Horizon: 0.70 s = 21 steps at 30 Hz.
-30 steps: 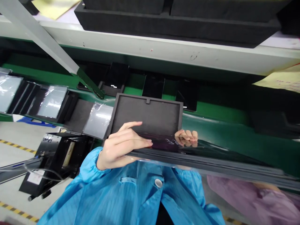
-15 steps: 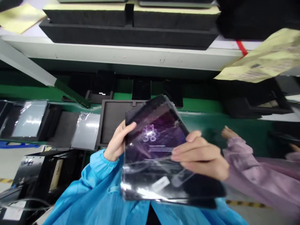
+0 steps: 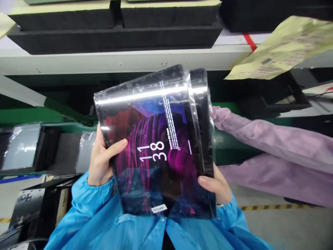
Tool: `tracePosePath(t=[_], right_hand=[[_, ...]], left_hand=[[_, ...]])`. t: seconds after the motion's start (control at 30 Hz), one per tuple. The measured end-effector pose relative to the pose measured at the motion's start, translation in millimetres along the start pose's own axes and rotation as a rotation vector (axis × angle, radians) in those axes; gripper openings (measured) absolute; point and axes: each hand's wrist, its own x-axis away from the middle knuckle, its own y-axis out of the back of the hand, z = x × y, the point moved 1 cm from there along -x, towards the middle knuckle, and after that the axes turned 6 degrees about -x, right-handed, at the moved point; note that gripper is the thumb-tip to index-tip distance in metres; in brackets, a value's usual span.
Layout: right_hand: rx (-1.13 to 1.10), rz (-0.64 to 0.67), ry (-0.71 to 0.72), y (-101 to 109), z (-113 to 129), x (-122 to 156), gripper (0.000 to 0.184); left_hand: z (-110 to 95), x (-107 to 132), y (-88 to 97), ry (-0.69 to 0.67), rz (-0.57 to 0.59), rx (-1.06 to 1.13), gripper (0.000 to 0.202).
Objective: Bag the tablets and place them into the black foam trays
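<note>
Two tablets in clear plastic film lie stacked and slightly fanned before my chest. The top tablet has a lit purple and red screen reading 11 38, turned sideways, and a small white label at its lower edge. Behind it, offset to the right, shows the dark edge of a second tablet. My left hand grips the left edge, thumb on the screen. At the lower right edge my right hand is closed on the pair, its thumb on the front. The fingers behind the tablets are hidden.
A white shelf with black foam blocks crosses above. Yellow paper hangs at right. Film-wrapped panels lie on the left of the green bench. A co-worker's pink sleeve reaches in from the right.
The tablets have turned and risen, and the top screen now shows more brightly. My right hand has moved from across the front to the right edge. The co-worker's arm reaches further in.
</note>
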Motion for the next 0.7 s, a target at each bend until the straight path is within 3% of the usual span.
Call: tracePosePath(t=[0.2,0.4,0.57,0.63,0.7], right_hand=[[-0.102,0.000,-0.042,-6,14,1,0.068],[-0.058,0.017,0.024,-2,8,-4,0.069],[0.018,0.109,0.043,3,2,-8,0.073],[0.026,0.069,0.098,10,-2,-15,0.067],[0.067,-0.029,0.162,25,-11,-27,0.065]], left_hand=[[-5,-1,0.4,-0.042,-0.007,-0.027,0.071],[-2,0,4.0,-0.032,0.020,-0.088,0.071],[-2,-8,3.2,-0.015,0.054,-0.124,0.067],[3,-21,13.6,0.013,0.081,-0.140,0.069],[16,-40,38.0,0.069,0.071,-0.155,0.070]])
